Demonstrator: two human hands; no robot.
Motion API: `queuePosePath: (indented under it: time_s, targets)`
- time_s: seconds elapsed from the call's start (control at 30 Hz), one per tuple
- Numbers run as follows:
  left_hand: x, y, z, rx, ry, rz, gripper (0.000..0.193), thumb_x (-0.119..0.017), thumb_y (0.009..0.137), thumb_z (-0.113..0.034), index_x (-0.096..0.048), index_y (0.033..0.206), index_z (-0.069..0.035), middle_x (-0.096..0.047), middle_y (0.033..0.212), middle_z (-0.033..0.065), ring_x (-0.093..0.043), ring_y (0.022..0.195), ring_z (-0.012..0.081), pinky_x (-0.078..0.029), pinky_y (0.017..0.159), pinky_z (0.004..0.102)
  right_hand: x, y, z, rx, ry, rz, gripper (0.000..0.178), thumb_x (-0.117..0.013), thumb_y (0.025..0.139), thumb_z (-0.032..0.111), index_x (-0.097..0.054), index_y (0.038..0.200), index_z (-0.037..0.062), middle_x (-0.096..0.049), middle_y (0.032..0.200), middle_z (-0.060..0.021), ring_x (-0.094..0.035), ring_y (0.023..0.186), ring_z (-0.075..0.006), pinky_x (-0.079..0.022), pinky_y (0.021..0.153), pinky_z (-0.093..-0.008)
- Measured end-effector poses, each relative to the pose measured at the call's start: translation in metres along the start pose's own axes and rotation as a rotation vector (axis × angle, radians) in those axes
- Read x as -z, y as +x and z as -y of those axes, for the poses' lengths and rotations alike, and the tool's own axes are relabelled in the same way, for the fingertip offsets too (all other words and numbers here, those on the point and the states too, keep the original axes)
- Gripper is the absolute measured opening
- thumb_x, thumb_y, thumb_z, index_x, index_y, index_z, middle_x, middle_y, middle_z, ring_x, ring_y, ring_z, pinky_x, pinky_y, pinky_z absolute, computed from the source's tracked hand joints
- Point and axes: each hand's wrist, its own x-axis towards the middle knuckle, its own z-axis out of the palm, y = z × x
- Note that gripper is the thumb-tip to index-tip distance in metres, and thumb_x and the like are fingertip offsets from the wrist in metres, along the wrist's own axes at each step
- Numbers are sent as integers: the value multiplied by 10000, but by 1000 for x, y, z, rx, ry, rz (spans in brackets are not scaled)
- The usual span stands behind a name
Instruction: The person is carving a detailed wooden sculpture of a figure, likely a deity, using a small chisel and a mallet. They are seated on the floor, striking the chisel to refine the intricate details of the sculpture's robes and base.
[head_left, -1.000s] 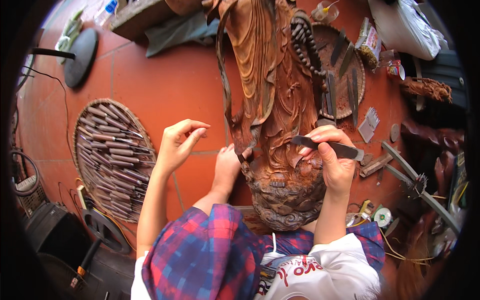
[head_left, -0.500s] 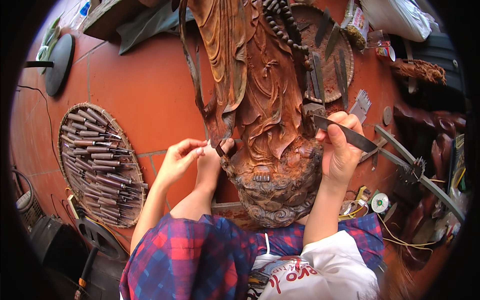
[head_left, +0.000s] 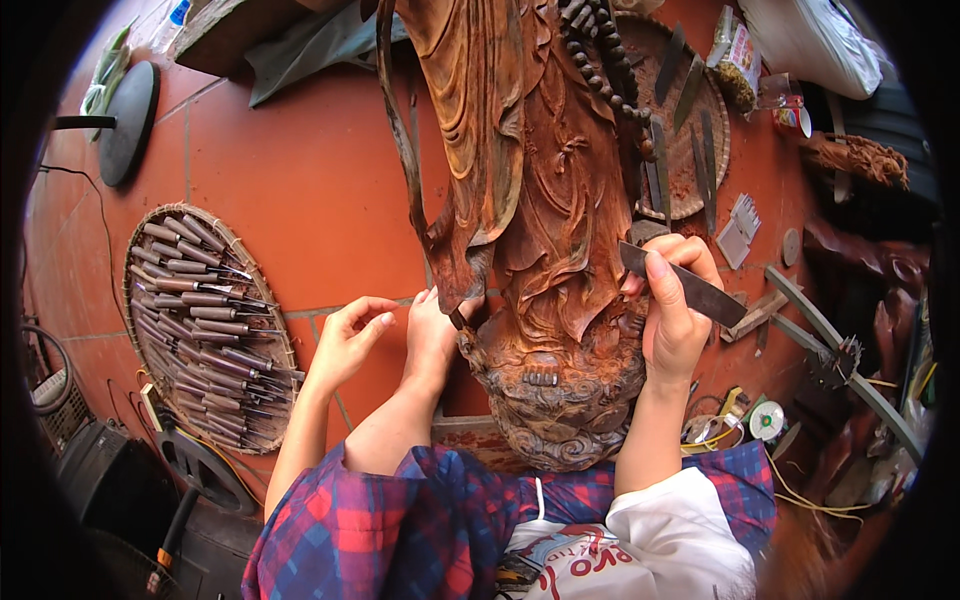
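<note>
A carved reddish-brown wooden statue (head_left: 560,230) with draped robes lies before me, its swirled base nearest my lap. Between the thumb and curled fingers of my right hand (head_left: 675,320) is a flat dark metal blade (head_left: 700,293), slanting above the right edge of the statue near its base. My left hand (head_left: 348,345) hovers left of the statue, beside my bare foot (head_left: 430,330). Its fingers are loosely bent, with a gap to the thumb and nothing visible between them. Where the blade's near end lies against the statue, I cannot tell if they touch.
On the left a round woven tray (head_left: 285,330) holds several wooden-handled carving tools. Another woven tray (head_left: 715,90) with flat metal strips lies behind the statue. Metal bars (head_left: 810,310), a spool (head_left: 767,420) and cords crowd the right. A black disc-shaped stand (head_left: 130,125) is far left.
The whole view has shifted a little, so the scene sits further right. My left hand has drawn slightly away from my foot. My right hand keeps the blade beside the statue's base.
</note>
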Motion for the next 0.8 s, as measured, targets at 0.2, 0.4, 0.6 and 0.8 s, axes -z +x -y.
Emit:
queuePosePath:
  time_s: [0.2, 0.4, 0.6, 0.8]
  targets:
    - [1, -1, -8, -41, 66, -29, 213, -682, 953, -148, -706, 1106, -2, -711, 939, 41, -620, 837, 97, -510, 764, 271, -4, 2, 0, 46, 14, -41, 166, -689, 878, -81, -550, 878, 10, -603, 925, -95, -608, 693, -114, -515, 630, -238]
    - [-16, 0, -43, -467, 384, -4, 185, -739, 861, -57, -719, 1040, -16, -716, 910, 104, -662, 788, 232, -536, 748, 329, -6, -14, 12, 259, -185, 14, 179, -667, 862, -150, -602, 984, -35, -574, 1028, -135, -660, 763, -172, -602, 729, -294]
    - [-35, 1, -85, -950, 500, 99, 259, -758, 832, -122, -720, 1085, -81, -692, 896, 69, -651, 796, 235, -534, 736, 357, -24, -66, 26, 238, -452, 84, 329, -774, 813, -42, -552, 1052, 1, -707, 1058, -208, -744, 908, -243, -600, 791, -331]
    - [-44, 5, -104, -1112, 630, 189, 568, -772, 816, -276, -645, 1364, -191, -637, 949, 40, -625, 791, 219, -515, 722, 339, -39, -88, 16, 353, -860, 57, 284, -823, 741, 10, -617, 935, 13, -688, 867, -135, -706, 756, -293, -580, 728, -379]
